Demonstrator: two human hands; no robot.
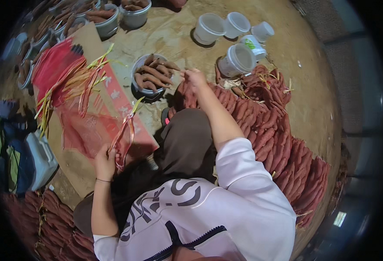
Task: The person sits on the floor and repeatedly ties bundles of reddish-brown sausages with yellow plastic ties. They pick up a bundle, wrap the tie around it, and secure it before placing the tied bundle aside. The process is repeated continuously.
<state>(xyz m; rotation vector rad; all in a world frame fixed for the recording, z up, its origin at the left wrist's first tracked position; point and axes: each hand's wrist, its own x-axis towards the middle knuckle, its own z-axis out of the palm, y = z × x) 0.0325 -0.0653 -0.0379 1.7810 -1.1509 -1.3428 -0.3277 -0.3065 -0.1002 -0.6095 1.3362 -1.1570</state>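
Note:
My left hand [106,162] is closed on the gathered edge of a red mesh bag [92,132], which lies spread over a flat board at my left. My right hand [194,78] reaches forward, its fingertips beside the tip of a sweet potato that juts from a bucket of sweet potatoes [154,74]; whether they touch it I cannot tell. Below that hand stand red mesh bags filled with sweet potatoes [260,130], packed in rows. A pile of red mesh bags with yellow ties [71,75] lies on the far part of the board [146,137].
Several empty plastic buckets [210,28] stand at the far right. Buckets heaped with sweet potatoes [106,24] crowd the far left. A pale plastic jerrycan [43,160] is at the left, with more filled mesh bags [51,222] near the lower left.

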